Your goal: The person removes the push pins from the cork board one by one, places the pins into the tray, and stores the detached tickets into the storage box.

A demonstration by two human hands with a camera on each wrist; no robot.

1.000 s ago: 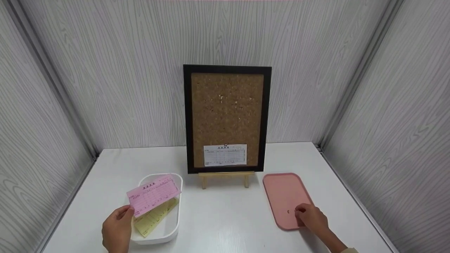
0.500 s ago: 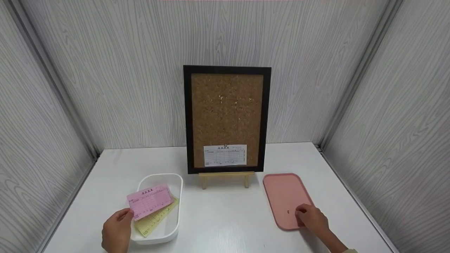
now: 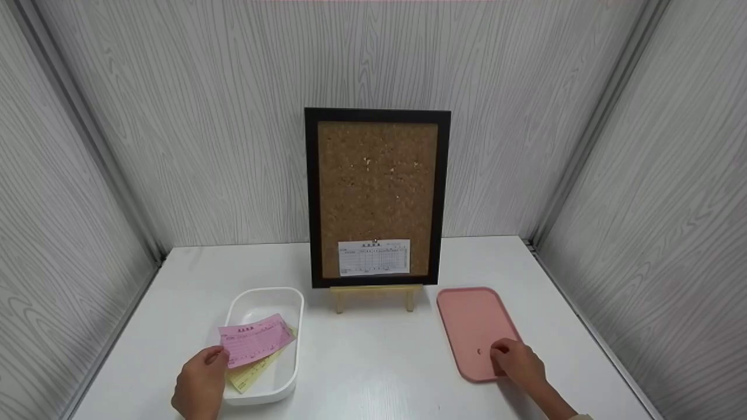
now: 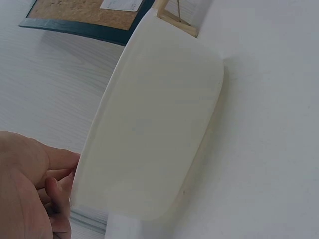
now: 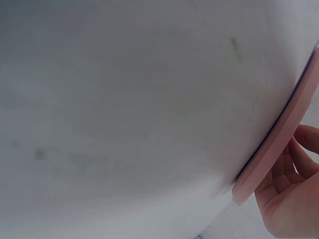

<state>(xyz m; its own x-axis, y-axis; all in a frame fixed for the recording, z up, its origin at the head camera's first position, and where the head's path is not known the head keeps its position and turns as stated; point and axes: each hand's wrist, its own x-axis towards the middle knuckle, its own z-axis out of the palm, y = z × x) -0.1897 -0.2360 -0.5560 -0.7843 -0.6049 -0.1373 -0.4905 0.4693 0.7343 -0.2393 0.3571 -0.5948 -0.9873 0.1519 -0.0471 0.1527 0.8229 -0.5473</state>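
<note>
In the head view my left hand (image 3: pixel 200 382) pinches the lower left corner of a pink printed slip (image 3: pixel 257 341). The slip hangs over a white oval-cornered bin (image 3: pixel 297 350), partly covering a yellow slip (image 3: pixel 250 378) lying inside. To the right, my right hand (image 3: pixel 519 361) is over the near right side of a pink tray (image 3: pixel 473 315), thumb and fingertips together. Whether they hold something small is hidden. Just left of them lies a tiny dark curved piece (image 3: pixel 479 351). The left wrist view mostly shows the bin's outer wall (image 4: pixel 154 109).
A black-framed corkboard (image 3: pixel 379 192) leans on a small wooden easel (image 3: pixel 376 289) at the back centre. One white printed slip (image 3: pixel 373 258) is fixed low on it by a small pin (image 3: pixel 375 240). Wood-grain panels (image 3: pixel 233 116) enclose the white table (image 3: pixel 373 356).
My left hand has lowered the pink slip toward the yellow one and shifted slightly right; the slip now bends. The right hand has stayed almost still at the tray.
</note>
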